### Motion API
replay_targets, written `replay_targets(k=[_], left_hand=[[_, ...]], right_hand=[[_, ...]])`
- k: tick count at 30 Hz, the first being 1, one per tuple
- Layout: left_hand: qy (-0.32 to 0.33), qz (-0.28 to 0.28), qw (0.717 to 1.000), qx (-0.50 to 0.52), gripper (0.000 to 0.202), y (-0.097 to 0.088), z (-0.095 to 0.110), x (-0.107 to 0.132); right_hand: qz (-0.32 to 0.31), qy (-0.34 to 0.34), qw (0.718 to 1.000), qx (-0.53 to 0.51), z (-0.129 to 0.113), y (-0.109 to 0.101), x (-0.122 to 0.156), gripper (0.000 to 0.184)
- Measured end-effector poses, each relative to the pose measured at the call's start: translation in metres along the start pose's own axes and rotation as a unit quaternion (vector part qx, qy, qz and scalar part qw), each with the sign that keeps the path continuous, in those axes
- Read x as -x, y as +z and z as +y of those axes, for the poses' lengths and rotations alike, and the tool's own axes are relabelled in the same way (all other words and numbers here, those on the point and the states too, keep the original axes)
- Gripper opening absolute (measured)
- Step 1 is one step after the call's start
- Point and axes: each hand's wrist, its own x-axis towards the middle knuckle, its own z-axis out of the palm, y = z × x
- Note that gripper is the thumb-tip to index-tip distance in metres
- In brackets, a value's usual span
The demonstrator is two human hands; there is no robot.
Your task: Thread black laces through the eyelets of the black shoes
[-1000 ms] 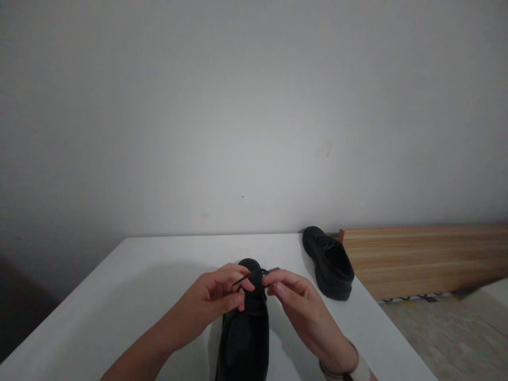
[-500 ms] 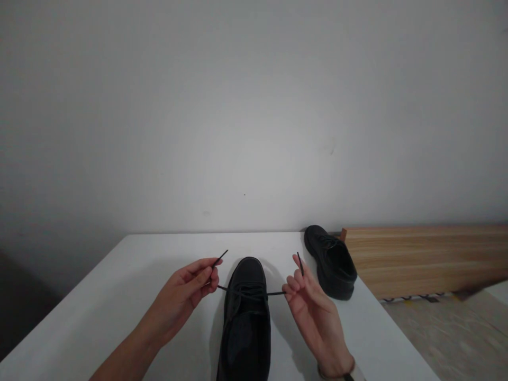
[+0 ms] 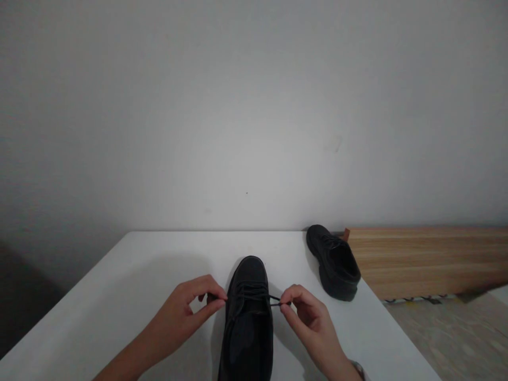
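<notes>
A black lace-up shoe (image 3: 251, 275) lies in front of me, toe pointing away, its opening facing up. At the shoe's left edge, my left hand (image 3: 198, 306) is closed in a pinch of thumb and index finger. Its fingertips hold a shoelace, though only a small dark bit shows. On the other side, my right hand (image 3: 311, 320) pinches the black shoelace (image 3: 274, 298) between thumb and forefinger. Two strands run from the shoe's right eyelets to those fingertips. Crossed lacing spans the shoe's front.
A second black shoe (image 3: 333, 264) stands at the table's back right edge. Both shoes are on a white table (image 3: 166, 254) against a grey wall (image 3: 246, 116). A wood-grain board (image 3: 416, 259) lies beyond the table's right side, above a tiled floor (image 3: 448, 333).
Both hands have come down and changed their hold on the lace. The left hand has moved in against the shoe's edge. The lace ends no longer stick up from the fingers.
</notes>
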Motion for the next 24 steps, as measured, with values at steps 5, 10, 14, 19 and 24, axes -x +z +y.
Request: replay_targets(k=[5,10,14,19,24], left_hand=[[0.054,-0.020,0.995,-0.087,0.014,0.003,0.003,0.003],[0.078,-0.026,0.988,-0.130,0.015,0.005,0.005,0.004],[0.089,-0.019,0.984,-0.151,0.015,0.007,0.008,0.001],[0.099,-0.021,0.980,-0.170,0.014,0.008,0.011,0.001],[0.119,-0.020,0.976,-0.183,0.014,0.011,0.011,0.002]], right_hand=[[-0.010,-0.010,0.998,0.053,0.000,-0.004,0.001,0.012],[-0.023,-0.010,0.997,0.077,-0.001,-0.006,0.003,0.013],[-0.015,-0.012,0.996,0.087,0.000,-0.004,0.003,0.015],[-0.009,-0.013,0.995,0.100,0.001,-0.002,0.001,0.015],[-0.016,-0.021,0.993,0.118,0.001,0.000,0.000,0.014]])
